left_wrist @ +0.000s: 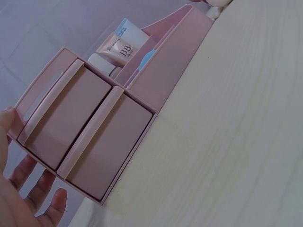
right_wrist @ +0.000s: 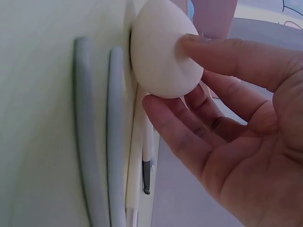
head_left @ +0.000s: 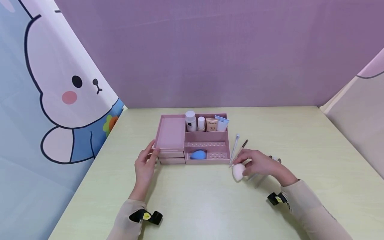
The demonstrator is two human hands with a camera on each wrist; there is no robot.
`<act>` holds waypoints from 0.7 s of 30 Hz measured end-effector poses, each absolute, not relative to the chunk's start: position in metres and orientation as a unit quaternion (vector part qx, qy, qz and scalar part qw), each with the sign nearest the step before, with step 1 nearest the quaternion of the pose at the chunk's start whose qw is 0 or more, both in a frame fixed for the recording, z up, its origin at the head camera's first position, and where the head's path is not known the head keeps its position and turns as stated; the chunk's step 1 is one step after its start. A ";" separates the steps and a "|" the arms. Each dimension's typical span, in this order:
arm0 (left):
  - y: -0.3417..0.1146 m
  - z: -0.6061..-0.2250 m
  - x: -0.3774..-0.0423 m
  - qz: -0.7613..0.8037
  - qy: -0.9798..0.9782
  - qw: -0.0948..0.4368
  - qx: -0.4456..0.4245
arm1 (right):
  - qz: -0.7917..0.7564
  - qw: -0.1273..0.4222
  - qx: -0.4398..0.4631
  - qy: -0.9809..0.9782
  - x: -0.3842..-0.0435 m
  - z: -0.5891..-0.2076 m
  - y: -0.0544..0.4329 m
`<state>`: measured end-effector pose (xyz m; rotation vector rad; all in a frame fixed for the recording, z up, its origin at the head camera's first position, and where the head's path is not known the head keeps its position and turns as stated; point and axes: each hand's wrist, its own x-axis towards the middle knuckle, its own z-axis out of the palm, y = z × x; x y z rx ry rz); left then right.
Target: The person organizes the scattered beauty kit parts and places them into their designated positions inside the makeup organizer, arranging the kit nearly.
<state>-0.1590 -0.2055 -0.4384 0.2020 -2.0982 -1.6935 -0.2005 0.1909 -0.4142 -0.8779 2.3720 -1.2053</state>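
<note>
My right hand (head_left: 261, 162) pinches a white teardrop makeup sponge (head_left: 238, 172) between thumb and fingers, low over the table. In the right wrist view the thumb dents the side of that sponge (right_wrist: 163, 52). To the left stands a pink cosmetics organizer (head_left: 170, 131) with two front drawers. My left hand (head_left: 145, 168) rests against its left side, the thumb at the upper front corner; the left wrist view shows the other fingers spread loosely along that side. A blue makeup sponge (head_left: 198, 155) lies in a small front compartment.
Two bottles (head_left: 190, 122), a BB cream tube (head_left: 211, 125) and a blue-and-white tube (head_left: 222, 123) fill the organizer's back row. Slim makeup brushes (head_left: 235, 146) lie right of it. More grey handles (right_wrist: 85, 123) lie beneath my right hand. A purple backdrop (head_left: 216, 60) rises behind the table.
</note>
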 end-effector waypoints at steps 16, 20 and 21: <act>-0.203 -0.429 -0.155 -0.613 -0.760 0.200 0.086 | -0.443 0.169 -0.309 0.824 -0.203 -0.416 0.194; -0.205 -0.436 -0.158 -0.615 -0.756 0.207 0.079 | -0.437 0.161 -0.314 0.827 -0.202 -0.415 0.194; -0.205 -0.436 -0.158 -0.615 -0.756 0.209 0.077 | -0.436 0.157 -0.314 0.829 -0.202 -0.414 0.194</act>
